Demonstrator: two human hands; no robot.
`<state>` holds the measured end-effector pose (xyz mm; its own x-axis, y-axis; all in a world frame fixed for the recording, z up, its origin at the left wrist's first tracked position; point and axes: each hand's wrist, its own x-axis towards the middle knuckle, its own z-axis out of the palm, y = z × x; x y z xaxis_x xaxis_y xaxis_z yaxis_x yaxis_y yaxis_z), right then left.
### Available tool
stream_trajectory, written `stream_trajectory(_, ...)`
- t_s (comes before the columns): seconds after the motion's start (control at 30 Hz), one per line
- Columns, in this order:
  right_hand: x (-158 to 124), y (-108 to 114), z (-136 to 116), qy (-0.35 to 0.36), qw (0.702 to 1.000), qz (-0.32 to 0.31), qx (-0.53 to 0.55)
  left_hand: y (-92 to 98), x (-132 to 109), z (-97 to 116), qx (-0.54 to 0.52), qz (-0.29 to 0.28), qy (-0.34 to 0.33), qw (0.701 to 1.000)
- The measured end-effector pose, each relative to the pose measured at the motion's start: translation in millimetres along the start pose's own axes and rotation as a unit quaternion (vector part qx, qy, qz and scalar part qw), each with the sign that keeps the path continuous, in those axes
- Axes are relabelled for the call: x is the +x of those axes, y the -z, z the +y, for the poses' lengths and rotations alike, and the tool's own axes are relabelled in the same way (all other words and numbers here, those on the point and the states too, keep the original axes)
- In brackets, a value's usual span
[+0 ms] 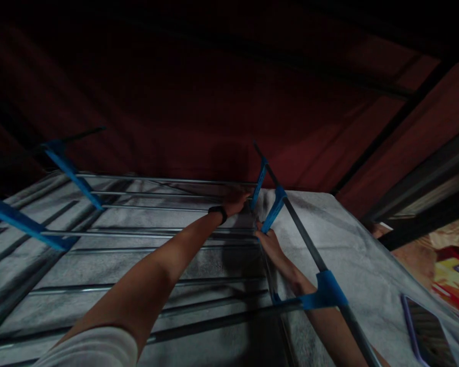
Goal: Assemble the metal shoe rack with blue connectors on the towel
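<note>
A rack of grey metal tubes (122, 235) joined by blue plastic connectors lies across a grey cloth-covered surface. My left hand (236, 201), with a black band on its wrist, reaches over the tubes to the rack's far right part, its fingers closed at a tube end beside an upright blue connector (258, 186). Nearer, my right hand (265, 239) is closed round the lower end of another slanted blue connector (274, 210). A long dark tube (306, 237) runs through the tops of these connectors to a blue corner joint (325, 293). Both fingertips are dim.
A phone (428, 331) lies on the grey cloth (344, 244) at the lower right. Dark red fabric (199, 112) hangs behind the rack, with dark poles across it. At the right edge, a red and yellow package (457, 275) lies below the surface.
</note>
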<state>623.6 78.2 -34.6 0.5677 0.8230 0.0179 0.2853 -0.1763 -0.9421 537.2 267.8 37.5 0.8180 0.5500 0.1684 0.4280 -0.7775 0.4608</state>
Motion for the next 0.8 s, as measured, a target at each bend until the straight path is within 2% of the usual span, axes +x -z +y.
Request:
stream_trajectory(0.13,-1,-8,5,-0.002,0.999,0.04,-0.001,9.6,1,2,0.026,-0.004,0.007,1.0)
stream_trajectory(0.33,-1,-3,8,-0.005,0.998,0.054,-0.006,8.2,5,6,0.011,-0.008,0.031,0.999)
stream_trajectory(0.5,0,0,4,-0.03,0.999,0.038,-0.005,4.7,11,4,-0.002,0.002,0.023,1.0)
stream_trajectory(0.63,0,2,-2,-0.026,0.999,0.04,-0.016,2.6,12,5,-0.007,-0.006,0.039,0.999)
stream_trajectory(0.8,-2,9,-4,-0.021,0.998,0.038,-0.055,0.9,6,10,-0.02,-0.026,0.027,0.999)
